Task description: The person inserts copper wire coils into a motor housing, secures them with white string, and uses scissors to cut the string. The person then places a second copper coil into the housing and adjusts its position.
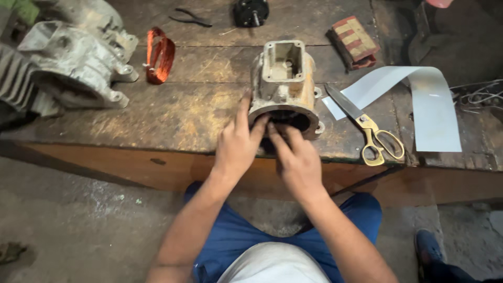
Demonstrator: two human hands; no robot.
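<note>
A worn metal motor housing [284, 84] with orange stains lies on the wooden bench [173, 118], its round open end facing me at the bench's front edge. My left hand [237, 147] rests on the left side of the rim, fingers reaching into the dark opening. My right hand [296, 160] is just beside it, its fingertips pushed into the lower part of the same opening. What the fingers touch inside is hidden in the dark.
Gold-handled scissors [367, 126] lie right of the housing on a grey sheet strip [429, 105]. A copper wire coil [159, 55], grey engine castings [68, 57], pliers [191, 18], a small black motor part [250, 11] and a striped block [353, 42] are on the bench.
</note>
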